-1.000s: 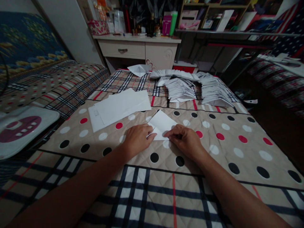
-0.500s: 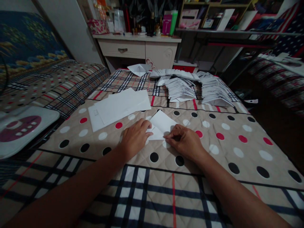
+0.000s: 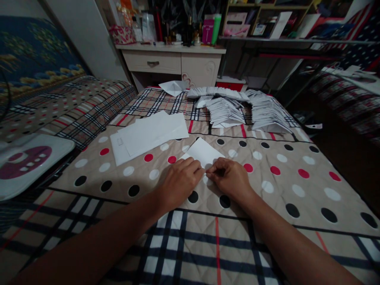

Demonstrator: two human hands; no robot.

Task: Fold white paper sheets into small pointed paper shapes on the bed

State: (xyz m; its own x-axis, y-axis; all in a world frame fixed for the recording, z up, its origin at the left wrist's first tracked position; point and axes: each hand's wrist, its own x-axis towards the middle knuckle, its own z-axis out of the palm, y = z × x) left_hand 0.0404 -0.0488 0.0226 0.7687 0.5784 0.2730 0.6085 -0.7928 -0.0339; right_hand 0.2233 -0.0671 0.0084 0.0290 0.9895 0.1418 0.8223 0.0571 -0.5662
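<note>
A small white sheet of folded paper [image 3: 203, 153] lies on the dotted bedspread [image 3: 276, 186] in front of me. My left hand [image 3: 181, 180] lies over its near left corner, fingers curled and pressing down on it. My right hand [image 3: 230, 178] pinches the paper's near edge between thumb and fingertips. The two hands almost touch over the paper's near edge, which they hide.
Flat white sheets [image 3: 148, 134] lie to the left of the paper. Piles of several folded white papers [image 3: 237, 107] sit farther back. A pillow [image 3: 89, 107] and a white device [image 3: 26, 160] are at left. A dresser [image 3: 172, 61] stands behind the bed; the bed's edge drops off at right.
My left hand has slid right and nearer along the paper's edge, up against my right hand. The right hand has barely shifted. The paper stays where it was.
</note>
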